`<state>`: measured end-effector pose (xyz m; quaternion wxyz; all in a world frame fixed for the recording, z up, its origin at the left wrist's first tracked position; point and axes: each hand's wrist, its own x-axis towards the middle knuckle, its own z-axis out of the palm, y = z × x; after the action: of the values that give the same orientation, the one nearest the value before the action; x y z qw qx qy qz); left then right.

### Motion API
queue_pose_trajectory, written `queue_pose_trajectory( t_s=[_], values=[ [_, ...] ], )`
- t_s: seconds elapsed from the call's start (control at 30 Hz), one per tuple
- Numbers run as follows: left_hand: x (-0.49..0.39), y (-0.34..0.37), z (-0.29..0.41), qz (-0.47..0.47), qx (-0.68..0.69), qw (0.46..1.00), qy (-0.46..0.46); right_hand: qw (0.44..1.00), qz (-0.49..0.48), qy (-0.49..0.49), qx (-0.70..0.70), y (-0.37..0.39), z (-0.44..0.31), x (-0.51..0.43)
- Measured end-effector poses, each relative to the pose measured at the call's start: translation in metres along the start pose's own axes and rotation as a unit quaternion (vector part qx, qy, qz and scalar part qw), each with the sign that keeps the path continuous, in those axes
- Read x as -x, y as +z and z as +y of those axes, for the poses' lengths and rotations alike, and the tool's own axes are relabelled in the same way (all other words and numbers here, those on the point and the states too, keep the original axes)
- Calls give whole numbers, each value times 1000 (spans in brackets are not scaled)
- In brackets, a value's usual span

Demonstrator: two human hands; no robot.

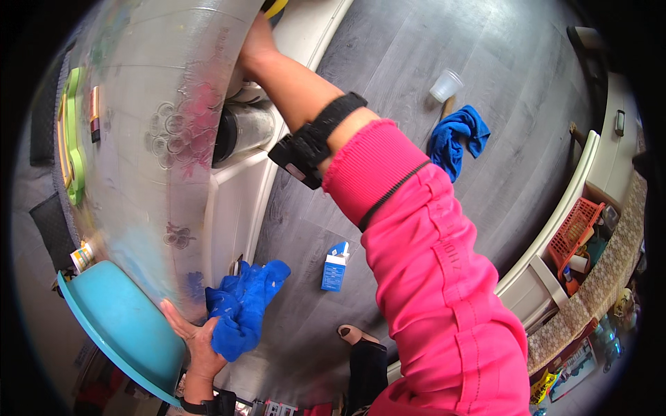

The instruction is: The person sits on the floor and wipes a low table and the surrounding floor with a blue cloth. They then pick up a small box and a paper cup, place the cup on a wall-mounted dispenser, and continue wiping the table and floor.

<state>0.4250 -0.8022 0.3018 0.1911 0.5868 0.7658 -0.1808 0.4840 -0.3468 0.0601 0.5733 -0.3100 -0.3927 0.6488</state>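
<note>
My left hand (195,338) is at the near corner of a table with a clear plastic cover (140,208) printed with flowers. Its fingers rest at the cover's edge beside a turquoise plastic basin (125,317). A crumpled blue cloth (242,312) is caught at the thumb and hangs past the edge. My right hand (257,39) reaches across to the far part of the table's edge, above a white shelf. The fingers are mostly hidden behind the cover; a yellow and black thing (277,8) shows just beyond them.
On the shelf lies a clear jar with a black lid (244,130). The grey plank floor (374,67) holds a blue carton (334,270), a plastic cup (446,86) and another blue cloth (458,138). A red basket (575,229) stands right. A green tray (76,135) lies on the table.
</note>
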Motion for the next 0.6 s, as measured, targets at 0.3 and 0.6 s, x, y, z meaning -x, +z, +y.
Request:
queue_pose_trajectory(
  t_s=[0.3,0.6],
  values=[
    [-1,-5,4,-25,9,1000,-6,942,101,-95,307,-43,6,52],
    [-3,-1,8,-38,-36,998,-23,709,240,-6,663,-330,-17,152]
  ],
)
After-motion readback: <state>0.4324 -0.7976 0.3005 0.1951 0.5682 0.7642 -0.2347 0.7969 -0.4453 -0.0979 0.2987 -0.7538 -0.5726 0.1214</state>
